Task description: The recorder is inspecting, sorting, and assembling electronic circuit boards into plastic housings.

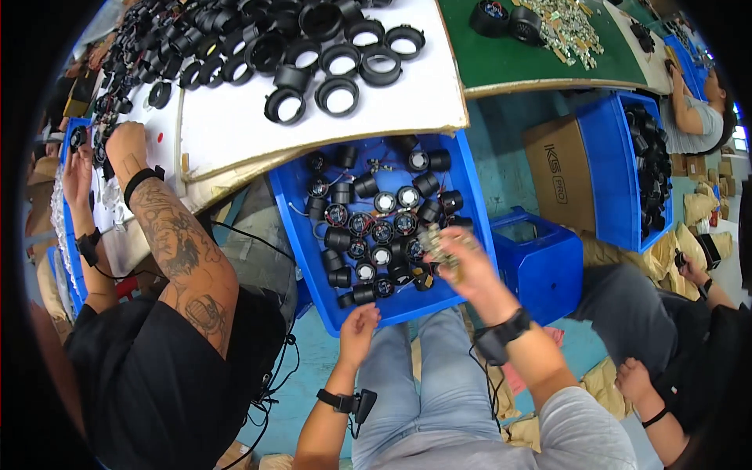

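Note:
A blue plastic bin [472, 188] lies just beyond my knees, holding many black cylindrical housings [337, 238], some showing wires or white round faces. My right hand [470, 270] hovers above the bin's right side, closed around a handful of small pale circuit boards [435, 244]; it is slightly blurred. At the bin's near rim is my left hand [359, 329], its fingers curled together beside a black housing [364, 292]. Whether those fingers hold anything is hidden.
Black rings [339, 95] crowd the white tabletop [235, 141] beyond the bin. More small boards [565, 31] lie on a green table [501, 66]. A blue stool [540, 270] stands right, near a cardboard box [558, 176]. Co-workers sit on both sides; a tattooed arm [184, 235] is left.

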A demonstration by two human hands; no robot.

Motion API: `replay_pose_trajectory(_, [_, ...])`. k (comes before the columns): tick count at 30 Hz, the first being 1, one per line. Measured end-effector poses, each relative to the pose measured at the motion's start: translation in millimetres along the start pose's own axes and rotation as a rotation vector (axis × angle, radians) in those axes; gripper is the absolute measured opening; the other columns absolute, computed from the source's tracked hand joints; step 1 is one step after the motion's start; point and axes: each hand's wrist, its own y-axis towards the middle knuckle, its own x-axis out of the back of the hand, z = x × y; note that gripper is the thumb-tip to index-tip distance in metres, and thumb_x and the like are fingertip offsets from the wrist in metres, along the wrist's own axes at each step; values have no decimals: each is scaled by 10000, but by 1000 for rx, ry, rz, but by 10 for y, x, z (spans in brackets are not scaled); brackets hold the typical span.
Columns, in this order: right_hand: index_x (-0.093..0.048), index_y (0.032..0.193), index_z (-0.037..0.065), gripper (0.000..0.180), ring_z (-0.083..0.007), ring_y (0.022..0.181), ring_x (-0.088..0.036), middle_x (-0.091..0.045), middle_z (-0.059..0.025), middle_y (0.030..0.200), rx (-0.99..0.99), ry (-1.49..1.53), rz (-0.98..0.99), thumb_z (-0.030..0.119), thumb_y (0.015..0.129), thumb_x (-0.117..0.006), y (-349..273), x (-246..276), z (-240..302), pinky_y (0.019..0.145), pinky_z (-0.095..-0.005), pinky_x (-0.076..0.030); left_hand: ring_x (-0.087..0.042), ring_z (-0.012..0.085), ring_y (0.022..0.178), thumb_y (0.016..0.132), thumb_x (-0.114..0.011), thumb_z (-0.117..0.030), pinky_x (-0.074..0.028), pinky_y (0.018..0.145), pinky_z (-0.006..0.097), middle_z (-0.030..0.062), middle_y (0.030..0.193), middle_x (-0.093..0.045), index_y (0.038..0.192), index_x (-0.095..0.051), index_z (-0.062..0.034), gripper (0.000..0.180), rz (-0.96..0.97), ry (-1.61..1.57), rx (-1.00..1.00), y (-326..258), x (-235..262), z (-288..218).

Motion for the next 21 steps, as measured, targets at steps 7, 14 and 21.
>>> replay_pose_trajectory(7, [-601,898,42,163,-94,694,-581,-631,-30,833,150,-237,-151,19,749,-663,284,-45,-1507,575,-241,-474,-538,210,1022,932,-447,-369,-440,878,339,95,1100,-553,1235,-451,-65,429,-57,-593,46,437,-438,-312])
replay_pose_trajectory(14, [-594,782,10,143,-237,867,-590,-583,-119,886,522,-753,-245,74,710,-699,410,-239,-1681,751,-321,-465,-527,203,1034,955,-398,-327,-435,885,345,75,1123,-540,1143,-502,-84,324,19,-964,-43,825,-272,49])
replay_pose_trajectory(21, [-571,964,39,278,-284,1026,-509,-526,-127,1068,462,-855,-101,140,731,-686,400,-19,-1653,870,-356,-415,-527,198,1029,956,-398,-240,-443,881,333,88,1107,-534,1156,-483,-51,288,-30,-931,52,816,-270,-52])
